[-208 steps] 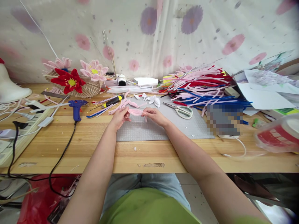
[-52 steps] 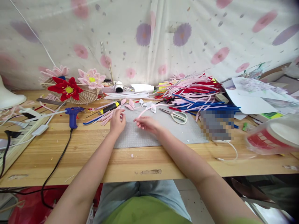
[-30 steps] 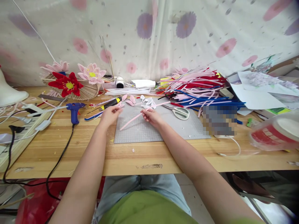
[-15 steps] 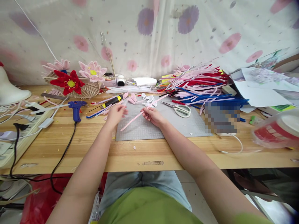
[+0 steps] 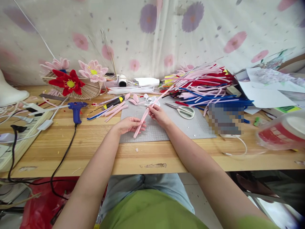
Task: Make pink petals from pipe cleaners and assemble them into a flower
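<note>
A long pink pipe cleaner (image 5: 143,120) slants over the grey cutting mat (image 5: 186,129); its lower part looks doubled into strands side by side. My left hand (image 5: 130,125) grips it near the bottom end, thumb in front and fingers behind. Higher up, my right hand (image 5: 157,114) pinches it between thumb and fingers. Just beyond my hands, on the mat's far side, lie small white curled petals (image 5: 153,100) and pink petals (image 5: 134,99). White-handled scissors (image 5: 186,112) rest to the right of my right hand.
A blue glue gun (image 5: 76,114) with a black cord stands at the left, near a power strip (image 5: 28,127). Finished fuzzy flowers (image 5: 69,83) sit behind it. A heap of pipe cleaners (image 5: 202,82) covers the back right. A plastic tub (image 5: 278,135) is at the right edge.
My left hand has come right and down, from apart to gripping the pink pipe cleaner's lower part. The strip is now steeper, its lower end doubled-looking. My right hand still pinches it.
</note>
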Motion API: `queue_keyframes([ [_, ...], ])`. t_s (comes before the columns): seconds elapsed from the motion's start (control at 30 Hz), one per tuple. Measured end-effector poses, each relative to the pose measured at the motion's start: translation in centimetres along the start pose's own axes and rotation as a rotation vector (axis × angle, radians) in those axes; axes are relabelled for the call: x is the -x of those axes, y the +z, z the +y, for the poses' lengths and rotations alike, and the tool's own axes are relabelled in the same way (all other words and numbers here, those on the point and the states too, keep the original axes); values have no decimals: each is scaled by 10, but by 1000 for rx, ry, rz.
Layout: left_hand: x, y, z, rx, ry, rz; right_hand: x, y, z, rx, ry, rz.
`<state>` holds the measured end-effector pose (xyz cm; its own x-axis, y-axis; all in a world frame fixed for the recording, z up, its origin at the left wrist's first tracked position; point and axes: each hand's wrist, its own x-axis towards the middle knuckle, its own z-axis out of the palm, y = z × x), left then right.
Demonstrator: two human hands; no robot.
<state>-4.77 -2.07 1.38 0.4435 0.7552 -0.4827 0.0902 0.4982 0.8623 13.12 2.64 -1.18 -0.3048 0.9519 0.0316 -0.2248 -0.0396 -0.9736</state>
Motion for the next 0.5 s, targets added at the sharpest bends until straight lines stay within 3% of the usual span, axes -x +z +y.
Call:
queue_keyframes([
  [0.37,-7,6,-6,-122,110,164,1,0,-1,-27,-16,-5],
  [0.5,-9,6,-7,-110,140,224,2,1,1,12,33,-91],
])
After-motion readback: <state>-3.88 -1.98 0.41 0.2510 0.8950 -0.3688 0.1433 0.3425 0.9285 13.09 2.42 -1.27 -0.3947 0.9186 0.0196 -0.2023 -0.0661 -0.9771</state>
